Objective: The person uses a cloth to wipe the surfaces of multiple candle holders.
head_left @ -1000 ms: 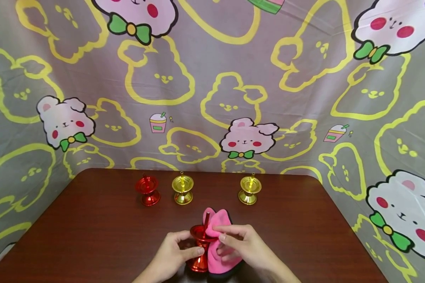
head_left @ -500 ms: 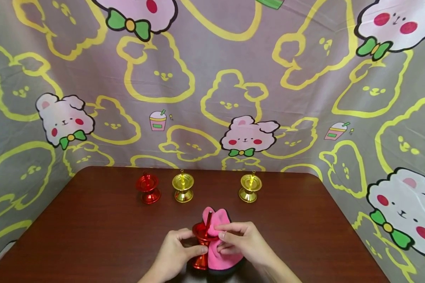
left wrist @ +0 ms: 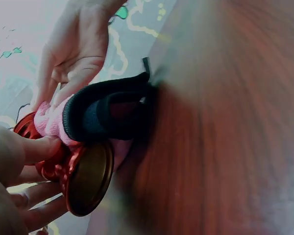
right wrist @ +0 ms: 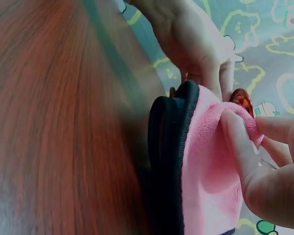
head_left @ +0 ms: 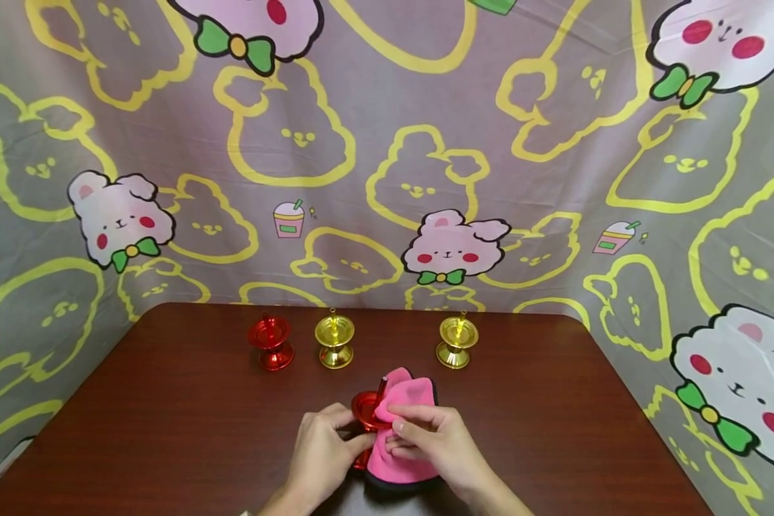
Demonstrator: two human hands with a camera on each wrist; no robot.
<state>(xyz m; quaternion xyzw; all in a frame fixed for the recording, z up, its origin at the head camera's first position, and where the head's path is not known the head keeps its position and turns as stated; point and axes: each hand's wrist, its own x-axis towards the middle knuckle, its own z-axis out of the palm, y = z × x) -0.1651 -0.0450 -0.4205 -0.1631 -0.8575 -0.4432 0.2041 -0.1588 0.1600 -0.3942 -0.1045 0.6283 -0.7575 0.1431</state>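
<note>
A shiny red candle holder, with a round dish and an upright stem, is gripped by my left hand. The left wrist view shows thumb and fingers around its waist, with the hollow base turned into sight and off the tabletop. My right hand pinches a pink cloth with black edging between thumb and fingers, against the dish's right side. In the right wrist view, the folded cloth hides most of the holder; only a bit of red rim shows.
Along the back of the brown table stand another red candle holder and two gold ones, one left of centre and one to the right. A patterned curtain surrounds the table's back and sides.
The candle holder has risen slightly and its base has swung behind the cloth. The cloth has shifted up and left, covering more of it. Both hands keep their holds.
</note>
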